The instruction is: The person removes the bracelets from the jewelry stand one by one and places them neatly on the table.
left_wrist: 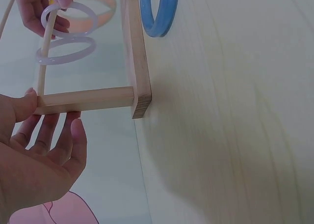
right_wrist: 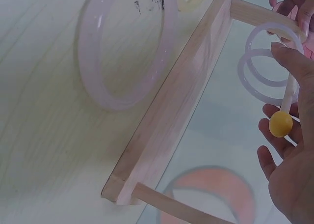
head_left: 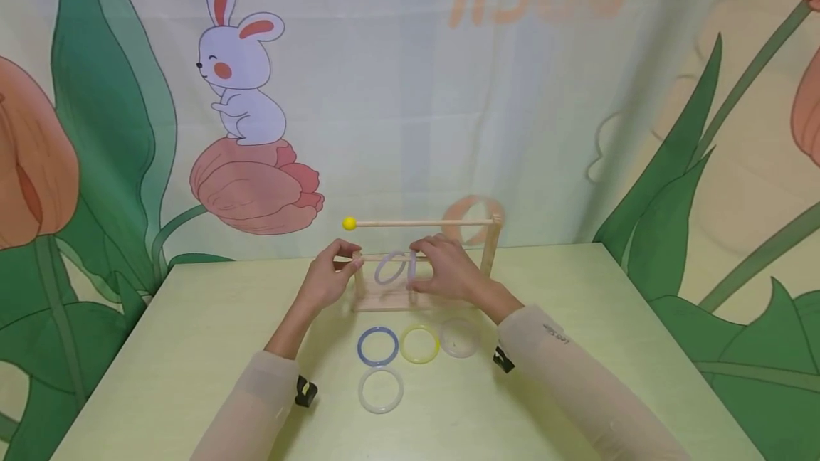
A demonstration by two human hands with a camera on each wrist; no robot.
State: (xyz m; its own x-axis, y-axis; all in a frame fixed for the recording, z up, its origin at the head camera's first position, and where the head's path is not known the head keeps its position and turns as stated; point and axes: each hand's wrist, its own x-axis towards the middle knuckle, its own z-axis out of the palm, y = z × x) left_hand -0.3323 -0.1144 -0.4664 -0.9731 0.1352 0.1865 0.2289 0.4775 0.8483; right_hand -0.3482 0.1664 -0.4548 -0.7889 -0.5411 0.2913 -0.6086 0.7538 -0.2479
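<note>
A wooden rack (head_left: 397,302) with two horizontal rods stands on the table. My left hand (head_left: 325,282) grips the top of its short left post (left_wrist: 83,100), thumb on one side and fingers on the other. Two pale purple rings hang around the lower rod (left_wrist: 42,79). One ring (head_left: 388,269) hangs tilted nearer the left post. The other ring (head_left: 412,270) is pinched by my right hand (head_left: 453,272), near the rod's free end. A yellow ball (right_wrist: 280,124) tips that rod, beside my right fingers. The upper rod (head_left: 416,223) carries no ring.
In front of the rack lie a blue ring (head_left: 378,346), a yellow ring (head_left: 419,344), a pale pink ring (head_left: 460,338) and a whitish ring (head_left: 381,390). The upper rod's yellow ball (head_left: 349,223) juts out to the left. Behind the table hangs a printed curtain (head_left: 384,91).
</note>
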